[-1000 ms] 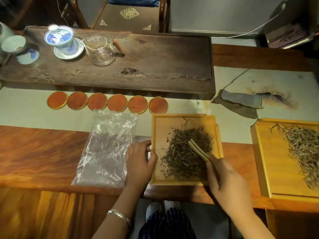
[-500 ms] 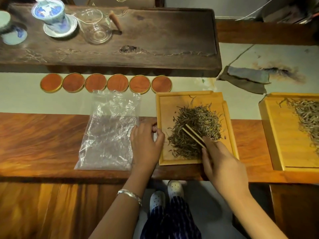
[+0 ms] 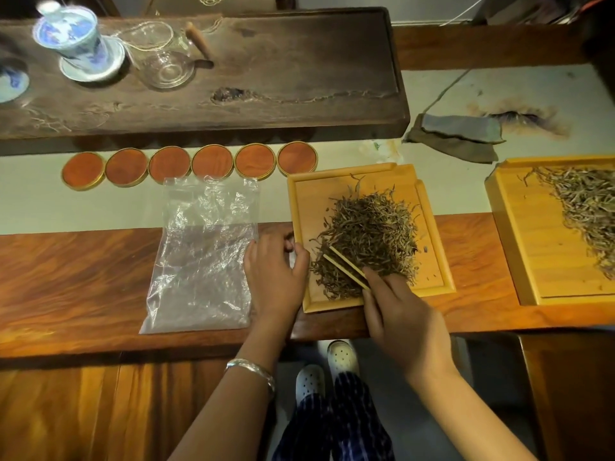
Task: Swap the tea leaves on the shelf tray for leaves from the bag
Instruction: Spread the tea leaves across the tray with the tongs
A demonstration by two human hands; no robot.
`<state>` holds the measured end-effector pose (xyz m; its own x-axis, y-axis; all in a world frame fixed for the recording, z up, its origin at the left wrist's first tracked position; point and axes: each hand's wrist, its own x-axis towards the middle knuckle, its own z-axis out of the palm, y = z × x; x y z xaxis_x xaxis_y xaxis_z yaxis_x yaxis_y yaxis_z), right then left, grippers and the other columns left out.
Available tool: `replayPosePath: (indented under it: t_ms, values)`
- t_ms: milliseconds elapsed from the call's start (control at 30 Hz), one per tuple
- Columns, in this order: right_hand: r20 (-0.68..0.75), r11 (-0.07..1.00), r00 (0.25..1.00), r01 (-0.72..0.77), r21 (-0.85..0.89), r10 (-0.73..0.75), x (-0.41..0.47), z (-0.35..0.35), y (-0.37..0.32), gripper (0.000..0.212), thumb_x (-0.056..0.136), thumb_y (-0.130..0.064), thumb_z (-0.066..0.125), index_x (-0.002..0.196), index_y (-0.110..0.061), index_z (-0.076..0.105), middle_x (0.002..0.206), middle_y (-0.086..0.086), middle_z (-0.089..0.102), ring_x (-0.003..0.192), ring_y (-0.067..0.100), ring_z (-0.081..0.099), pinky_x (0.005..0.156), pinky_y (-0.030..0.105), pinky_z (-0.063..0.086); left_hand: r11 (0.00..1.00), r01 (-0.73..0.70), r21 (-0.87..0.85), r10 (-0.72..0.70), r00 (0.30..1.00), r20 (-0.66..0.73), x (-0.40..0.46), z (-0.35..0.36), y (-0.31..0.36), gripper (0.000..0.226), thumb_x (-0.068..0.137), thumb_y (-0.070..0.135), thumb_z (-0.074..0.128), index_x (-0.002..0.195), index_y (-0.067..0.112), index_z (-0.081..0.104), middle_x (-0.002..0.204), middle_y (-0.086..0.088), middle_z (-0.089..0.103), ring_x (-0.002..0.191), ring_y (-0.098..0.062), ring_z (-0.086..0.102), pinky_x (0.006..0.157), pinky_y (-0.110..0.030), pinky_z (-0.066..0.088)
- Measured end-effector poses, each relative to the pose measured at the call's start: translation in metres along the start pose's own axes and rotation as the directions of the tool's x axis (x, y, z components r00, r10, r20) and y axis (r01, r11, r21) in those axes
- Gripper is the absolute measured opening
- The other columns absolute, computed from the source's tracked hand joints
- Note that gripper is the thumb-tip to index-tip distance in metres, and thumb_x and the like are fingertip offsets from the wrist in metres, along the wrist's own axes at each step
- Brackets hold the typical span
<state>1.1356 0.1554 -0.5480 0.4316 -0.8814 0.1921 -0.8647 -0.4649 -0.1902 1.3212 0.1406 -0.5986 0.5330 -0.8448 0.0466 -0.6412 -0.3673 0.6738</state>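
Observation:
A small light wooden tray (image 3: 306,201) lies on the table in front of me with a heap of dark tea leaves (image 3: 369,234) on it. My right hand (image 3: 399,314) grips bamboo tongs (image 3: 346,266) whose tips lie in the near left part of the heap. My left hand (image 3: 276,274) rests at the tray's left edge, fingers curled against the rim. Left of it lies a flat, crumpled clear plastic bag (image 3: 206,254), apparently empty.
A larger wooden tray (image 3: 512,234) with paler tea leaves (image 3: 589,214) sits at the right. Several round red coasters (image 3: 189,164) line the pale runner. Behind them a dark tea board (image 3: 283,71) carries a lidded blue-white cup (image 3: 75,38) and a glass pitcher (image 3: 163,58). A grey cloth (image 3: 459,136) lies at right.
The view has tilted downward. The tongs have shifted left and nearer in the heap, and the leaves look pushed toward the tray's middle. My left hand stays at the tray's edge.

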Motion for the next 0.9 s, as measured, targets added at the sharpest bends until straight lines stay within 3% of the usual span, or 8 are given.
replayPosePath:
  t_ms: [167, 367, 533, 767, 900]
  values:
    - [-0.046, 0.998, 0.998, -0.034, 0.045, 0.036, -0.001, -0.008, 0.002, 0.031, 0.092, -0.023, 0.05, 0.116, -0.011, 0.066, 0.082, 0.003, 0.063, 0.045, 0.021, 0.054, 0.033, 0.027, 0.041, 1.0, 0.017, 0.001, -0.017, 1.0, 0.01, 0.0, -0.001, 0.0, 0.017, 0.086, 0.033, 0.046, 0.091, 0.02, 0.057, 0.078, 0.006, 0.052, 0.079, -0.015, 0.046, 0.096, -0.047, 0.04]
    - [0.018, 0.996, 0.996, -0.093, -0.015, 0.093, -0.017, -0.005, -0.001, 0.033, 0.086, -0.023, 0.052, 0.112, -0.011, 0.067, 0.08, 0.005, 0.063, 0.041, 0.026, 0.055, 0.032, 0.026, 0.037, 1.0, 0.018, 0.005, -0.018, 1.0, 0.009, 0.0, -0.001, 0.002, 0.017, 0.086, 0.032, 0.046, 0.09, 0.02, 0.057, 0.078, 0.006, 0.052, 0.079, -0.013, 0.043, 0.095, -0.046, 0.04]
    - [-0.036, 0.99, 0.999, 0.023, -0.138, -0.028, -0.008, 0.003, -0.017, 0.031, 0.082, -0.015, 0.062, 0.111, -0.006, 0.068, 0.077, 0.005, 0.063, 0.048, 0.019, 0.054, 0.036, 0.026, 0.04, 1.0, 0.014, 0.013, -0.015, 1.0, 0.018, -0.001, -0.002, 0.002, 0.018, 0.087, 0.032, 0.045, 0.088, 0.018, 0.056, 0.079, 0.004, 0.052, 0.079, -0.015, 0.044, 0.096, -0.046, 0.04]
    - [-0.017, 0.98, 0.981, -0.191, 0.052, 0.192, -0.007, -0.021, 0.003, 0.028, 0.093, -0.021, 0.053, 0.116, -0.01, 0.065, 0.083, 0.004, 0.063, 0.043, 0.022, 0.055, 0.032, 0.026, 0.041, 1.0, 0.012, 0.016, -0.012, 1.0, 0.022, 0.0, -0.003, 0.003, 0.023, 0.086, 0.033, 0.043, 0.087, 0.016, 0.058, 0.079, 0.002, 0.053, 0.08, -0.018, 0.046, 0.095, -0.046, 0.039]
    - [0.057, 0.967, 0.966, -0.254, 0.001, 0.253, -0.013, -0.028, 0.028, 0.03, 0.096, -0.024, 0.049, 0.12, -0.011, 0.061, 0.08, 0.005, 0.055, 0.048, 0.023, 0.053, 0.036, 0.024, 0.037, 1.0, 0.012, 0.019, -0.012, 0.999, 0.032, 0.0, -0.003, 0.003, 0.022, 0.087, 0.031, 0.044, 0.089, 0.016, 0.059, 0.079, 0.002, 0.053, 0.08, -0.018, 0.047, 0.096, -0.046, 0.039]
